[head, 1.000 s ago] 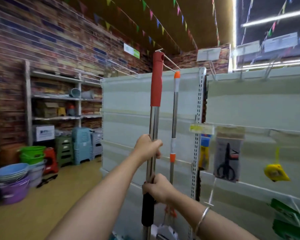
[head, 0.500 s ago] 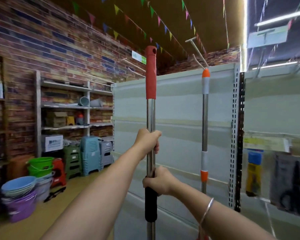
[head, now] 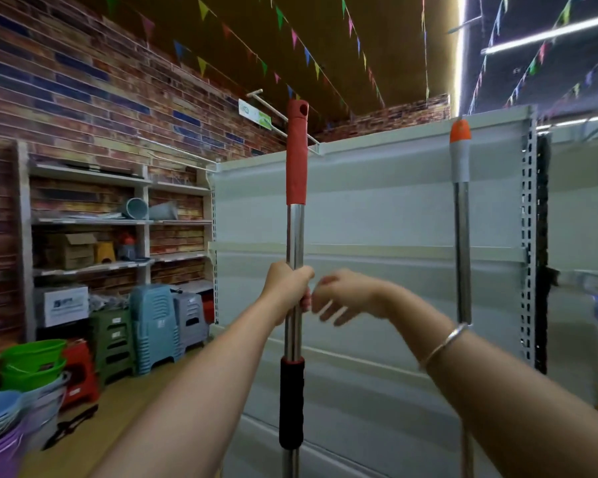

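Grey shelf panel (head: 377, 208) stands right behind the work, so any swing of the pole (head: 296, 232) bangs it. That pole is upright at centre of view, in front of the panel, with a red grip (head: 296, 160) on top and a black sleeve (head: 291, 401) lower down; its foot is out of frame. Second pole (head: 462, 243) sits against the panel, well apart to the right, and a sideways tip could knock it loose.

Left hand (head: 287, 288) is clamped round the bare steel mid-shaft and is the sole support. Smooth metal, one fist, long lever above: likely slip or top-heavy lean. Right hand (head: 342, 298) is just beside the shaft, fingers loose and apart, holding nothing. It's blurred, so I can't tell if it touches.

Peg (head: 273, 115) juts out behind the red grip. Hang hole (head: 302, 110) in the cap is small, so my guess is a one-handed lift misses it and scrapes the peg. Put the right hand on the black sleeve first.
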Motion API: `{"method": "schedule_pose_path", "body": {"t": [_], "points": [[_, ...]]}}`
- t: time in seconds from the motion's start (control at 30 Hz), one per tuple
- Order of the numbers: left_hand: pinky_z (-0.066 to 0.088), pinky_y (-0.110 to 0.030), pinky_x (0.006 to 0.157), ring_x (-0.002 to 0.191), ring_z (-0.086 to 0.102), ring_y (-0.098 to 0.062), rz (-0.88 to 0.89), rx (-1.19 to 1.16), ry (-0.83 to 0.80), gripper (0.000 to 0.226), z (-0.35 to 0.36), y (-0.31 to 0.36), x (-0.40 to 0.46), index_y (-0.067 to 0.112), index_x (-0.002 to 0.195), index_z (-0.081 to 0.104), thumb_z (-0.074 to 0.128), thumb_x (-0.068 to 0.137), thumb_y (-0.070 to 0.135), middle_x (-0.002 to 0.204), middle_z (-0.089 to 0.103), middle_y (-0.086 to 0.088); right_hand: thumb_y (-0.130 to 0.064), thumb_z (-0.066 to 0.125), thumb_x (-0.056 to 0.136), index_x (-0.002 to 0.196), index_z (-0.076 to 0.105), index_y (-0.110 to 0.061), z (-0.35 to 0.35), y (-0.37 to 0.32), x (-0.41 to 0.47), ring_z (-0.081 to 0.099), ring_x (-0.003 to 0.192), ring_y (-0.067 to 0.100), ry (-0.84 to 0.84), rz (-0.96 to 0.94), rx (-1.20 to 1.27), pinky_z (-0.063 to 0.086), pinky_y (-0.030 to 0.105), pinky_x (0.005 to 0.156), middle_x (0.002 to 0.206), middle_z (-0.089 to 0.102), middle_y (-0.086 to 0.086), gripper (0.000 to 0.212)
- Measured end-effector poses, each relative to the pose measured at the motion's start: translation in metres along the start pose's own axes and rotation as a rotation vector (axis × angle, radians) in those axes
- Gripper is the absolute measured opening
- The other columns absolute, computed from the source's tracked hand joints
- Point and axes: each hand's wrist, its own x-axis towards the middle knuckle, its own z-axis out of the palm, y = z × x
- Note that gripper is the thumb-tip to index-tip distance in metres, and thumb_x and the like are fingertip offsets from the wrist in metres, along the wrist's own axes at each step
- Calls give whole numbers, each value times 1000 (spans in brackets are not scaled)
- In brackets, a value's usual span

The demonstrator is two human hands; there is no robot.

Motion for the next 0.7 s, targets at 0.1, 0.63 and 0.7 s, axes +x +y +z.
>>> {"method": "schedule_pose_path", "body": {"t": [0.1, 0.63, 0.7], "points": [[44, -27, 43, 38, 44, -21, -23, -35, -30, 13, -8, -12, 30, 0, 79, 49, 52, 88, 9, 50, 45, -11, -17, 47, 92, 92, 56, -10, -31, -34, 37, 59, 83, 22, 327, -146, 201, 50, 32, 71, 97, 61, 12, 11], [45, -27, 57, 44, 41, -13, -15, -129, -666, 20, -65, -40, 148, 5, 88, 63, 48, 90, 17, 45, 40, 2, -32, 58, 91, 108, 53, -7, -27, -113, 178, 64, 89, 28, 570, -558, 437, 58, 41, 82, 93, 58, 10, 31], [47, -25, 57, 44, 42, -11, -2, -153, -788, 19, -71, -34, 153, 6, 90, 64, 51, 83, 19, 45, 39, 3, -29, 61, 90, 106, 54, -7, -26, -118, 179, 61, 81, 20, 642, -644, 408, 58, 32, 76, 91, 58, 8, 29]]}}
